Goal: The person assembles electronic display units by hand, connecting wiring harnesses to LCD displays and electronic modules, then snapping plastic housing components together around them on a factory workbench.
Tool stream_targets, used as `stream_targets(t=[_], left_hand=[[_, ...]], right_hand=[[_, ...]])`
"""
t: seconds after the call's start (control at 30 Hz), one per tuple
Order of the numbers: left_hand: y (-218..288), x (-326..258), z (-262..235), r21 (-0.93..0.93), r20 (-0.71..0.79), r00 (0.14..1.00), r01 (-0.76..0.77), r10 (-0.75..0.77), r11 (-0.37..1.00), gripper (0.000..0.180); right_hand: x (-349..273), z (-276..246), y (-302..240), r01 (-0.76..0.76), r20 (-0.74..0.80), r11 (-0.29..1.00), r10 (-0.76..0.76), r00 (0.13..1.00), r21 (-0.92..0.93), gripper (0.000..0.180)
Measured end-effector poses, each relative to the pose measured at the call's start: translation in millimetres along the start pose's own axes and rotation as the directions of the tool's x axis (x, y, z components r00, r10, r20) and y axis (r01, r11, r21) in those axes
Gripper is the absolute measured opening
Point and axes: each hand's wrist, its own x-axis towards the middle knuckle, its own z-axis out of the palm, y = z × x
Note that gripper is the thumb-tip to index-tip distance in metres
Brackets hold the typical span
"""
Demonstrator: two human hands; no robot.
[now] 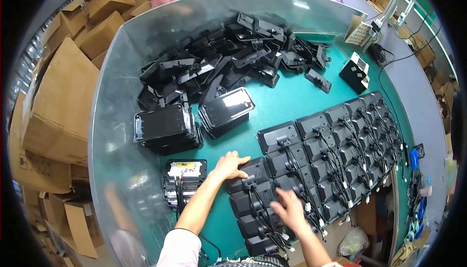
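Observation:
At the left end of the table's rows lies a black plastic housing [255,170] with a short stem and a cable. My left hand [229,166] rests at its upper left corner, thumb and forefinger apart. To the lower right, my right hand [291,209] is over the leftmost housings and their black cables [260,207], fingers parted and nothing visible in them. Left of my left forearm sits a stack of open housings [184,169] with a pale, yellow-labelled part and cables on top. Whether my right fingertips touch a housing, I cannot tell.
Several more rows of cabled housings [327,157] spread right across the green table. Two stacks of black panels [163,123] stand behind my left hand, before a heap of loose black covers [238,55]. A metal wall [109,116] curves around the left and back. A black-and-white box [354,74] stands back right.

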Motion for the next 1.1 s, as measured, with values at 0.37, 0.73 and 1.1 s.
stream_targets(t=[0.37, 0.73, 1.1], left_hand=[[-2.2, -89.1, -15.8, -0.427, -0.642, 0.69, 0.041, -0.335, 0.903, 0.046], [-126.7, -121.3, -28.7, -0.019, -0.582, 0.445, 0.829, -0.681, 0.558, 0.014], [-42.4, -182.4, -41.0, -0.345, -0.884, 0.165, 0.4, -0.437, 0.849, 0.027]], right_hand=[[315.2, 32.5, -28.1, 0.115, -0.324, 0.989, -0.138, 0.936, -0.09, 0.029], [230.9, -2.9, -35.5, 0.254, -0.316, 0.873, -0.123, 0.941, 0.416, 0.018], [20.9, 2.6, 23.3, -0.274, 0.249, 0.099, 0.208, 0.946, 0.957, 0.034]])
